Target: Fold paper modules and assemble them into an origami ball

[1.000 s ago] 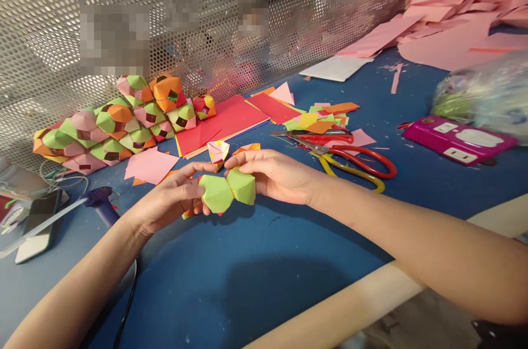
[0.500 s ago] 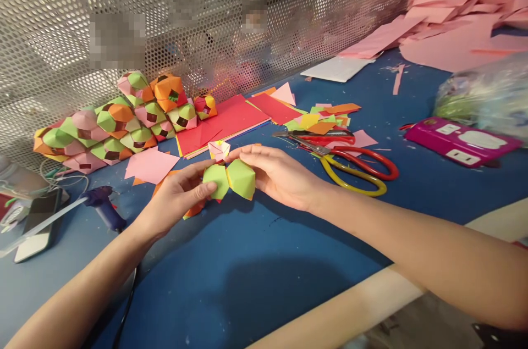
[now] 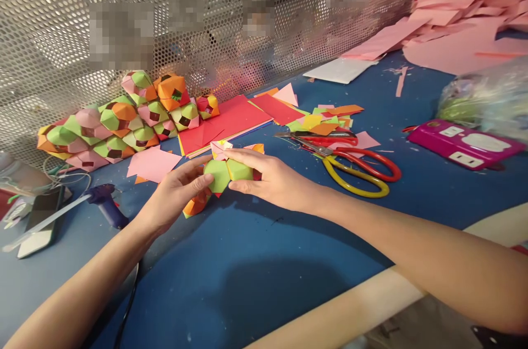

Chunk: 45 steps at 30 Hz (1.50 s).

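Between my two hands is a green folded-paper piece (image 3: 218, 174) with a crease down its middle and yellow edging. My left hand (image 3: 179, 187) grips its left side, thumb on the front face. On the right side, my right hand (image 3: 272, 176) has its fingers over the top and its thumb at the lower edge. An orange folded-paper piece (image 3: 195, 205) lies on the table below my left fingers. Pink, white and orange folds show just behind the green piece; my fingers partly hide them.
Joined paper balls (image 3: 119, 118) stand against the perforated metal screen (image 3: 223, 8). Red paper sheets (image 3: 231, 118), scissors (image 3: 355, 165) and paper scraps (image 3: 325, 118) lie behind my hands. At left are a glue gun (image 3: 107, 206) and phone (image 3: 41, 222); a magenta box (image 3: 462, 143) sits right.
My right hand has shifted over the green piece, its thumb now pressing the lower front edge. My left hand keeps its hold. The view has moved slightly.
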### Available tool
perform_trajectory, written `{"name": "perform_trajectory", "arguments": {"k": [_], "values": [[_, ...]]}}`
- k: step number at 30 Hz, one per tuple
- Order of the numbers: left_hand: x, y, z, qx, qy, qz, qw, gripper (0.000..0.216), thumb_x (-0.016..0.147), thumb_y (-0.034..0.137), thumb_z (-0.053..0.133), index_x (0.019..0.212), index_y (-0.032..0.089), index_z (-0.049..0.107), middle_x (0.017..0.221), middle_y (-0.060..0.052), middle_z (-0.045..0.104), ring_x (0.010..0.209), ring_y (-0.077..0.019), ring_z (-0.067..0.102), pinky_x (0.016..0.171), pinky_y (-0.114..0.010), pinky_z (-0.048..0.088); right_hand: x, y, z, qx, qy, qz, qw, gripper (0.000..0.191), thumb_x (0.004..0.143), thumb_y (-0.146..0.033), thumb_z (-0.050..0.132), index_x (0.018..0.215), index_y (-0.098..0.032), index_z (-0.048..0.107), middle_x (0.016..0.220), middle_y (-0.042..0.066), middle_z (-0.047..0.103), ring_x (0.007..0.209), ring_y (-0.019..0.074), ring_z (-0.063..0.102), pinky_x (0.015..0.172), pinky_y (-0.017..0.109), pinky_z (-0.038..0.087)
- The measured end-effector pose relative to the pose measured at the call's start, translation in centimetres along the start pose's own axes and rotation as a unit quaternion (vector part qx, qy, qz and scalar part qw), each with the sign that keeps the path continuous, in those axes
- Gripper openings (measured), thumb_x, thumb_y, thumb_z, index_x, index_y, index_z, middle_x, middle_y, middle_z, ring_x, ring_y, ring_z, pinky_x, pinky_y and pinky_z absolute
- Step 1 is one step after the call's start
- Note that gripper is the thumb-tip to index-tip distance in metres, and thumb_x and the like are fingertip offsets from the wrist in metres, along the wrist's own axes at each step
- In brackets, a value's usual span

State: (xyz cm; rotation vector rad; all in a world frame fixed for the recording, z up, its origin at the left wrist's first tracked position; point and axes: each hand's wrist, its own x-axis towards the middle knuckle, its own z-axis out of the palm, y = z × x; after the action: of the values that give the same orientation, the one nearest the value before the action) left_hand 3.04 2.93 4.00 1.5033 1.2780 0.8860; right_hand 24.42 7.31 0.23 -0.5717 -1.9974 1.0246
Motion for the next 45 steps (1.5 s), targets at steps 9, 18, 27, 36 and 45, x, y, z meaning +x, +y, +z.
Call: {"name": "perform_trajectory", "arguments": {"k": [9,18,27,36,45], "values": [[-0.2,0.5,0.4,0.057,-0.024,-0.002,0.998,0.058,0.085,0.044,0.064,0.135,0.017,0.052,0.074,-0.001,0.063,0.058,-0.0117,0.055,0.054,-0.024,0.043,-0.4,0.3,0.5,-0.08,-0.003,-0.009,0.997,0.059,0.082,-0.029,0.07,0.138,-0.023,0.051,0.145,0.011,0.05,0.135,0.0259,0.045,0.113,0.046,0.036],[-1.1,2.1,-1.8,0.27,0.107,0.067,0.955,0.054,0.09,0.055,0.048,0.13,0.019,0.054,0.122,-0.01,0.061,0.087,-0.0191,0.063,0.076,-0.035,0.053,-0.3,0.1,0.1,-0.161,0.039,-0.037,0.986,0.054,0.081,-0.026,0.07,0.133,-0.018,0.055,0.137,0.012,0.058,0.127,0.025,0.054,0.106,0.043,0.046],[-2.5,-3.5,-2.7,0.447,0.06,0.011,0.893,0.064,0.082,0.056,0.056,0.136,0.024,0.045,0.149,-0.013,0.04,0.137,-0.033,0.04,0.11,-0.051,0.036,-0.8,0.2,0.1,-0.209,-0.198,-0.041,0.957,0.063,0.086,-0.032,0.065,0.144,-0.016,0.044,0.153,0.01,0.039,0.141,0.023,0.037,0.117,0.04,0.033],[-2.3,-4.5,-2.0,0.419,0.067,0.028,0.905,0.051,0.083,0.044,0.058,0.13,0.024,0.052,0.139,-0.011,0.047,0.13,-0.0273,0.048,0.107,-0.044,0.041,-1.5,-1.3,1.0,-0.335,-0.098,0.009,0.937,0.064,0.085,-0.049,0.061,0.137,-0.013,0.05,0.137,0.015,0.056,0.127,0.0316,0.051,0.098,0.05,0.051],[-2.4,-4.5,-1.5,0.393,0.074,0.063,0.914,0.05,0.082,0.042,0.061,0.128,0.023,0.052,0.136,-0.009,0.05,0.13,-0.0261,0.048,0.11,-0.045,0.039,-2.6,-1.2,4.4,-0.404,-0.032,-0.006,0.914,0.073,0.083,-0.057,0.061,0.136,-0.01,0.048,0.151,0.021,0.038,0.13,0.0404,0.045,0.089,0.056,0.055]]}}
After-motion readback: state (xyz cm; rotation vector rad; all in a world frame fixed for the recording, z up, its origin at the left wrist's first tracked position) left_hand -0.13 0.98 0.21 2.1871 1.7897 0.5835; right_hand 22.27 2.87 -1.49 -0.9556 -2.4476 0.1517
